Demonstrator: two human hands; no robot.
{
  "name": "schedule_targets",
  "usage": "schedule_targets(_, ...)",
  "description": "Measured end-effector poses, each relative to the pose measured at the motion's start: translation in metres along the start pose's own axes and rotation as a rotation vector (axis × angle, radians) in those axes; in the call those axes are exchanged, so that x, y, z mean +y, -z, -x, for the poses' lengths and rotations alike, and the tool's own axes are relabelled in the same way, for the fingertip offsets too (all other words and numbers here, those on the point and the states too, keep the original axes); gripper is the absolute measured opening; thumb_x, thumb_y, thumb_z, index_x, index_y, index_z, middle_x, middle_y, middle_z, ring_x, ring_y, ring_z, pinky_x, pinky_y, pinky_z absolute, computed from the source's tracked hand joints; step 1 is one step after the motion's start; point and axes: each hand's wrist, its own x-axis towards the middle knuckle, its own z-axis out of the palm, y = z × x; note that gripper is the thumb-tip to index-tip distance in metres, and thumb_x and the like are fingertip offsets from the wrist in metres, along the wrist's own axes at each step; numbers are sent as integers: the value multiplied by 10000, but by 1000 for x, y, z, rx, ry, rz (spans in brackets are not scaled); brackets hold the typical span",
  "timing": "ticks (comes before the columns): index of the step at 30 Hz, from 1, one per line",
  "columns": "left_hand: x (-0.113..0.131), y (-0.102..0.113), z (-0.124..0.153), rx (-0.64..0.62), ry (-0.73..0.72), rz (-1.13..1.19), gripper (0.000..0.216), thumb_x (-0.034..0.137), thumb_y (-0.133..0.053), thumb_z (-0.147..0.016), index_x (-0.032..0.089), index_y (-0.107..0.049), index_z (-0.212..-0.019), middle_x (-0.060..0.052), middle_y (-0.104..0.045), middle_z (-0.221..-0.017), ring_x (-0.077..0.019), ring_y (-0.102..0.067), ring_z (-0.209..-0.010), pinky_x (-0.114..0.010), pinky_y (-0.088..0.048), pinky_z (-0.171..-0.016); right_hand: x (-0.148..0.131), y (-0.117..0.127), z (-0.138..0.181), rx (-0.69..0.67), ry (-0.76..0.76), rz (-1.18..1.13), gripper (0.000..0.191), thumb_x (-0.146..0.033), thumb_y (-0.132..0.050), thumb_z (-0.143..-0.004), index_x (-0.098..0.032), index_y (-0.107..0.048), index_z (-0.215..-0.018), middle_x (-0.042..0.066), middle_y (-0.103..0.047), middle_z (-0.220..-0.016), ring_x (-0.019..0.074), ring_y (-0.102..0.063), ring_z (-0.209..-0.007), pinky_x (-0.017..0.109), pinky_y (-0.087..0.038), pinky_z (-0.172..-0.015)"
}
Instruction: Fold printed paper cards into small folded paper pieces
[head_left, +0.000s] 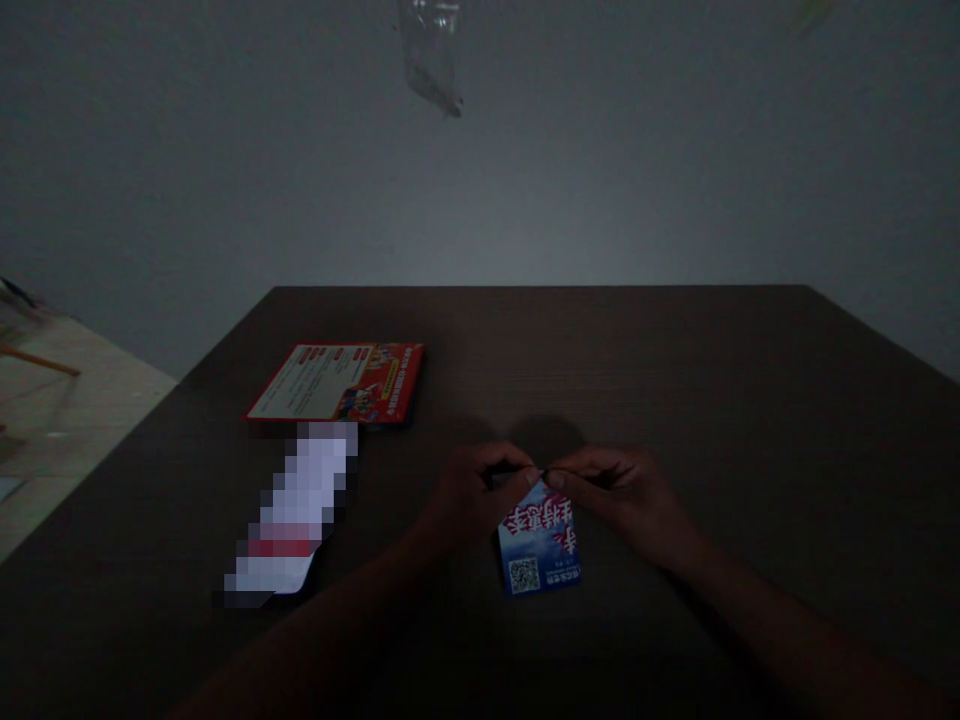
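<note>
Near the front middle of the dark table, a blue printed card [541,555] with red-and-white lettering and a QR code hangs between my two hands. My left hand [487,490] pinches it at the top edge, thumb against the forefinger. From the other side my right hand [615,495] pinches the same edge, and the fingertips of both hands almost meet there. The fingers cover the card's upper part. Whether its lower edge rests on the table I cannot tell.
A red-bordered printed booklet or stack of leaflets [337,385] lies at the left of the table [637,350]. A long, pixelated pale object [296,510] lies in front of it. Behind the table stands a grey wall [600,150], with a clear plastic bag [431,60] hanging on it.
</note>
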Motion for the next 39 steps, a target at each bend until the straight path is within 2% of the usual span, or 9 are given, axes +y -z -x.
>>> schedule_targets(7,-6,1,1,14,30,51,143,281,-627,-753,177,-700,-686,-18,-642,-611,-123,-551,-546,-206,-389,-511,1,-1,-1,21,-11,-39,124,-308,-712,-722,-194,-730,-767,29,-739,-732,135,-652,-626,245,-503,-590)
schedule_targets(12,-10,1,1,78,90,103,159,318,-661,-732,177,-698,-669,-6,-621,-571,-107,-524,-496,-197,-366,-469,0,1,-1,48,-7,-65,133,-309,-726,-712,-202,-744,-789,31,-740,-734,136,-656,-622,240,-506,-577)
schedule_targets(24,-9,2,1,128,149,224,166,309,-683,-725,153,-695,-671,-15,-668,-616,-113,-581,-556,-194,-432,-519,-1,3,0,69,-46,-25,168,-329,-726,-708,-182,-738,-789,39,-734,-712,146,-662,-635,238,-513,-580)
schedule_targets(30,-11,1,-3,57,156,202,205,343,-664,-739,140,-684,-719,-5,-658,-623,-99,-565,-543,-182,-418,-501,-2,3,-3,50,-73,-41,163,-336,-735,-694,-191,-732,-770,29,-734,-728,139,-651,-630,238,-503,-585)
schedule_targets(35,-10,0,-6,212,171,191,218,353,-649,-745,140,-654,-703,19,-625,-585,-90,-545,-518,-176,-410,-483,-1,1,-4,-36,-126,-56,147,-322,-713,-725,-177,-718,-752,12,-720,-702,102,-610,-581,212,-473,-569)
schedule_targets(39,-10,-2,-7,246,198,216,214,349,-648,-732,139,-647,-691,22,-623,-567,-93,-545,-502,-183,-416,-482,0,2,-4,-16,-140,-17,175,-331,-710,-727,-157,-708,-720,14,-701,-662,97,-585,-553,207,-449,-535)
